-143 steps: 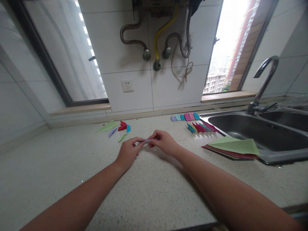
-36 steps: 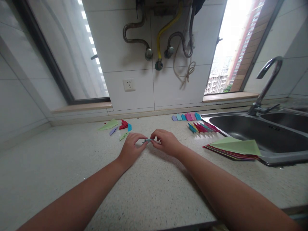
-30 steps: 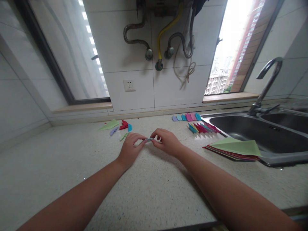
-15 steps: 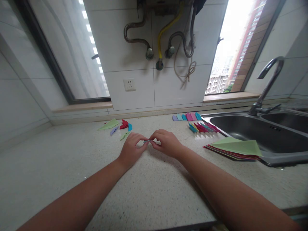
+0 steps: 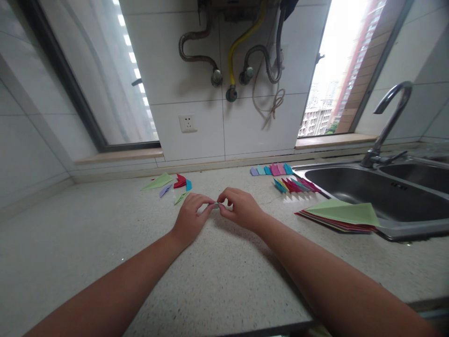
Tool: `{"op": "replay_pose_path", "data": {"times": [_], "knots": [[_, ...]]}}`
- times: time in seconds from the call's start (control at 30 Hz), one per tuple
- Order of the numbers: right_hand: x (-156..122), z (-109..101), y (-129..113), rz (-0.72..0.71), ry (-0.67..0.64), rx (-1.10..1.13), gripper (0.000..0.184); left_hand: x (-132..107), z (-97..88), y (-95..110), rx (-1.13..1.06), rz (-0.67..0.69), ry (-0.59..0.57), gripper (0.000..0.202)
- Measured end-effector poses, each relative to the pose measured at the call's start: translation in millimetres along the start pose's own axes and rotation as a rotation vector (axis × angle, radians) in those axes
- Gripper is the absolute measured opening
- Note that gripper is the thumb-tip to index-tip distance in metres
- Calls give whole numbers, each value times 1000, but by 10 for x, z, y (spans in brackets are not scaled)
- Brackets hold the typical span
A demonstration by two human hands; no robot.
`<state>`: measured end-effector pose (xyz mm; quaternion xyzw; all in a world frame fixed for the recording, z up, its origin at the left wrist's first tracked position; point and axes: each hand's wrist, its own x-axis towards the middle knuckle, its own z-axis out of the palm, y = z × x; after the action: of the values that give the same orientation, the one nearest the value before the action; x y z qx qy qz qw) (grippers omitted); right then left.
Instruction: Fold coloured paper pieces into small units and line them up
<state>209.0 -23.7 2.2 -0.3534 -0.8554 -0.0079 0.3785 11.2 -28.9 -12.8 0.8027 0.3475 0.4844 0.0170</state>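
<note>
Between the fingertips of both hands is a small folded paper piece (image 5: pixel 216 205), pale bluish-green and mostly hidden by the fingers. My left hand (image 5: pixel 192 216) pinches its left end, and my right hand (image 5: pixel 240 206) pinches its right end, just above the countertop. Close by on the left lie a light green folded paper (image 5: pixel 181 197), a red folded piece (image 5: pixel 180 181), a blue one (image 5: pixel 188 185) and a lavender one (image 5: pixel 165 190). A larger light green paper (image 5: pixel 159 180) rests behind them.
Right of my hands, a row of folded paper pieces (image 5: pixel 271 169) stands at the back, with a second multicoloured row (image 5: pixel 296 185) in front. A stack of coloured paper (image 5: pixel 340 214) overlaps the edge of the steel sink (image 5: pixel 382 230). A faucet (image 5: pixel 394 117) rises behind it.
The paper piece has turned slightly between my fingertips and shows a paler face, with a small gap between the hands. Both hands stay nearly in place; the view has shifted a little.
</note>
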Motion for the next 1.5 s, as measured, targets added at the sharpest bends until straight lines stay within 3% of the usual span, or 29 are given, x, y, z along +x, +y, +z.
{"op": "replay_pose_path", "data": {"times": [0.37, 0.77, 1.1, 1.33, 1.5], "knots": [[8, -29, -17, 31, -40, 94, 5, 1, -17, 28, 6, 36, -52, 7], [39, -48, 8, 58, -170, 351, 7, -19, 14, 24, -61, -5, -103, 10], [36, -136, 43, 32, -307, 444, 9, -38, -5, 3, -128, 42, -160, 9], [16, -60, 8, 72, -164, 338, 6, -8, -15, -10, -96, 5, -90, 9], [23, -47, 7, 69, -145, 301, 5, 1, -19, 14, -98, -11, -85, 12]]}}
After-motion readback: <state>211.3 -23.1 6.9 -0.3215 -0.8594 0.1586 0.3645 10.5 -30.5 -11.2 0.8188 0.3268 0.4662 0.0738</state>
